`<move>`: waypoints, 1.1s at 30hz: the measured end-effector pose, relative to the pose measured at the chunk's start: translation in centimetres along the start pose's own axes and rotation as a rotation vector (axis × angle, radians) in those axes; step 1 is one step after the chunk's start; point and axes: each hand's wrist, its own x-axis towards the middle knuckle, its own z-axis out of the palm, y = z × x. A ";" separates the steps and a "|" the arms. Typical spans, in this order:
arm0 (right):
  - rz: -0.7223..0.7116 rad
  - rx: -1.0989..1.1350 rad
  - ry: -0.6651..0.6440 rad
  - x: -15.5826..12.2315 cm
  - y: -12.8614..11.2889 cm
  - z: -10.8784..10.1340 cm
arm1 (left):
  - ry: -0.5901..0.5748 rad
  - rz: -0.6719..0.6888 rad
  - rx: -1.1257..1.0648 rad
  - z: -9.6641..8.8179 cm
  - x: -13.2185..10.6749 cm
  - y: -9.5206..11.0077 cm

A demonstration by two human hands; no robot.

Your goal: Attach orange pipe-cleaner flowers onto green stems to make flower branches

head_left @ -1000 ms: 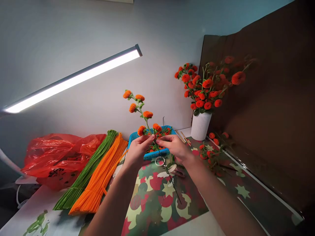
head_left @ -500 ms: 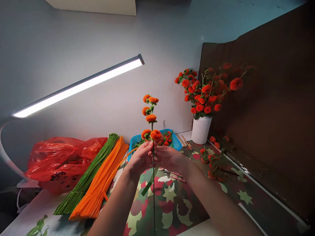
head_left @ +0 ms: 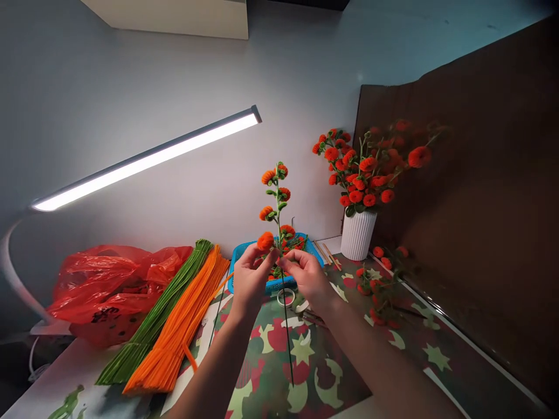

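Observation:
I hold a craft flower stem (head_left: 276, 201) upright in front of me, with several orange pompom blooms and green leaves along a thin dark wire that hangs down below my hands. My left hand (head_left: 251, 278) pinches the stem just under the lowest orange bloom (head_left: 265, 240). My right hand (head_left: 306, 274) pinches the same stem from the right, fingertips touching the wire. Both hands hover above the blue basket (head_left: 239, 251).
Bundles of green pipe cleaners (head_left: 154, 317) and orange pipe cleaners (head_left: 180, 323) lie at left beside a red plastic bag (head_left: 105, 285). A white ribbed vase (head_left: 357, 234) of orange flowers stands at back right. Loose blooms (head_left: 379, 288), a tape roll (head_left: 286, 297) and a lit lamp bar (head_left: 148, 157).
The stem has been turned in my fingers, its blooms now facing differently and standing a little more to the right. Both hands shifted slightly right and kept their pinch.

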 end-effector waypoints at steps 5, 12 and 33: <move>-0.080 -0.220 0.057 -0.7 0.1 0.4 | 0.036 0.014 -0.027 0.0 -0.1 0.2; -0.155 -0.259 0.097 -1.1 -0.1 0.7 | 0.078 0.056 -0.091 0.1 0.2 -0.7; 0.100 -0.025 -0.081 -0.4 -2.3 -0.7 | -0.144 -0.106 -0.270 -0.4 0.5 -0.8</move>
